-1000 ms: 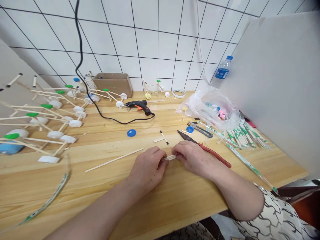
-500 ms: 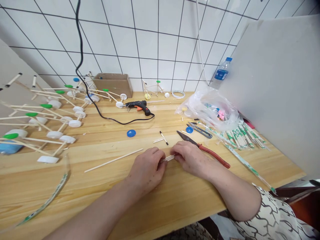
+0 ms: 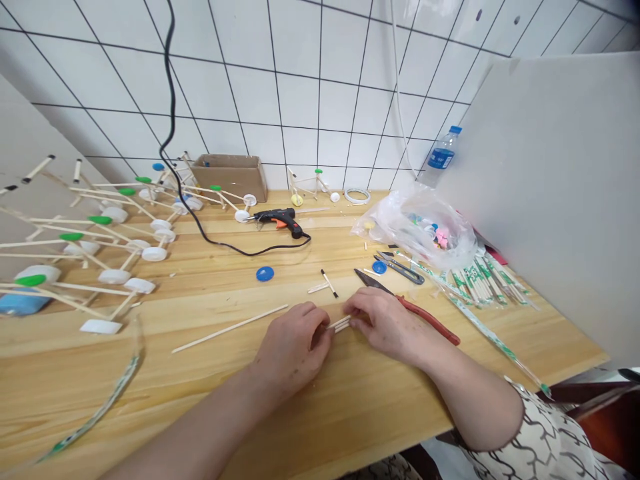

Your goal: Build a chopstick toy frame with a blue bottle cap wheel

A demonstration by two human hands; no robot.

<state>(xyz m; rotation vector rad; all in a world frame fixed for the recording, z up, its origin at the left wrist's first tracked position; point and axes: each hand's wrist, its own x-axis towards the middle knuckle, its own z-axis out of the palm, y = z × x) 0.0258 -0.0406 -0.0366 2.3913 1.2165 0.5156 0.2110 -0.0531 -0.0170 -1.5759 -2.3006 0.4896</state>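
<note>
Short pale wooden sticks point(image 3: 341, 325) lie side by side between my hands, just above the tabletop or on it. My left hand point(image 3: 295, 343) pinches their left ends, and my right hand point(image 3: 377, 323) grips the right ends with thumb and fingers. The ends inside my fingers are hidden. One long wooden stick point(image 3: 230, 329) rests on the table left of my left hand. Red-handled pliers point(image 3: 425, 317) lie partly behind my right hand. Beyond my hands are a short black-tipped stick point(image 3: 329, 283) and a pale short piece point(image 3: 317, 289).
Several stick models with white wheels point(image 3: 114, 275) crowd the left side. A black glue gun point(image 3: 277, 219) with its cord lies behind, near a cardboard box point(image 3: 231, 179). Blue caps point(image 3: 265, 273), thread snips point(image 3: 405, 269), a plastic bag point(image 3: 400, 220) and wrapped sticks point(image 3: 485, 280) are also on the table.
The view has tilted up a little, so everything sits slightly lower. Both hands keep hold of the short sticks, with barely any finger movement.
</note>
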